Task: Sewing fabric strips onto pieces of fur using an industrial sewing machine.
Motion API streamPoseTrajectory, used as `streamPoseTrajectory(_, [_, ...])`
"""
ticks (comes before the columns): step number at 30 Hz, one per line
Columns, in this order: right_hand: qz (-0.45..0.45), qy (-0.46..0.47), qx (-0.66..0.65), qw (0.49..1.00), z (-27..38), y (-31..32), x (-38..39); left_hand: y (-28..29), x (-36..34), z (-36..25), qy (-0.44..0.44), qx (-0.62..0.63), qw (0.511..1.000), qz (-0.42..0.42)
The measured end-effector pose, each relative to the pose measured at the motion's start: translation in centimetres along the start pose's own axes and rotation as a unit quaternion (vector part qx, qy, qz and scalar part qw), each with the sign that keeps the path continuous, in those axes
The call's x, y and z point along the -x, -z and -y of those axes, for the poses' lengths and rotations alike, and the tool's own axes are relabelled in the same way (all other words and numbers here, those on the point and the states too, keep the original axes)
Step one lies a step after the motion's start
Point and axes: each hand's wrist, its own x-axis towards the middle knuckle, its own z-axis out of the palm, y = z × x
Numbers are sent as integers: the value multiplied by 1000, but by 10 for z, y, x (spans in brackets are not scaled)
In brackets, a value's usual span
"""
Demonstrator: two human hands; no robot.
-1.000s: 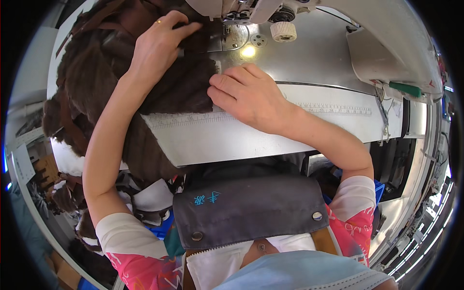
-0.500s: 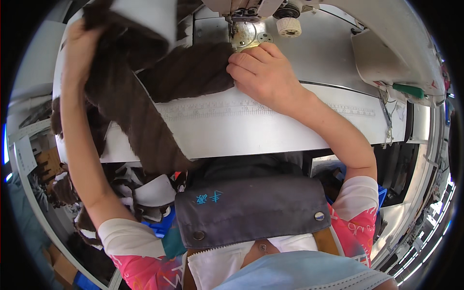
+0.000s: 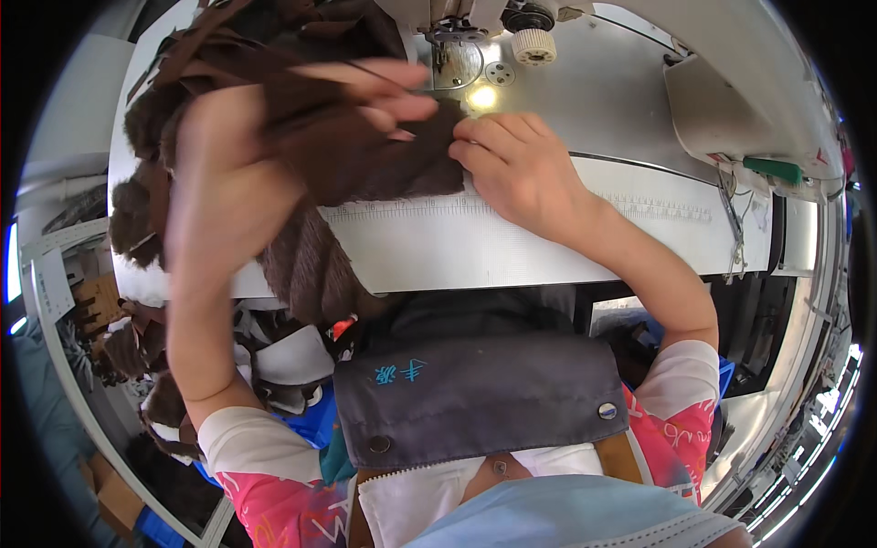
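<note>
A dark brown furry fabric piece (image 3: 384, 164) lies on the sewing machine bed, its right edge just below the needle area. At that edge my right hand (image 3: 525, 173) is closed, fingertips and thumb pinching the fabric's corner. My left hand (image 3: 233, 173) is over the left part of the fabric, smeared by motion. Brown material crosses its fingers, and its fingertips show further right; its grip is unclear. The needle and presser foot (image 3: 452, 46) stand above the round metal plate, with a bright spot of light beside it. A fabric strip (image 3: 315, 256) hangs toward the table's front edge.
More brown fabric (image 3: 274, 41) is heaped at the back left. A printed ruler (image 3: 621, 203) runs along the white table. The machine's white knob (image 3: 533, 46) hangs at the back. Fabric scraps (image 3: 292, 356) fill the space below the table's left front, near a blue bin (image 3: 315, 425).
My left hand has swung right and toward me, folding the raised fabric over with its brown side showing. My right hand and the fabric edge have shifted slightly right and away from the needle.
</note>
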Motion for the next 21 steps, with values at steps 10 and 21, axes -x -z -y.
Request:
streamPoseTrajectory(10, [0,-265,-423,866,8,12,-23,-21,-13,74,149,268,949,-73])
streamPoseTrajectory(21, [20,-349,-496,795,13,3,-33,-15,-12,78,129,413,895,-104])
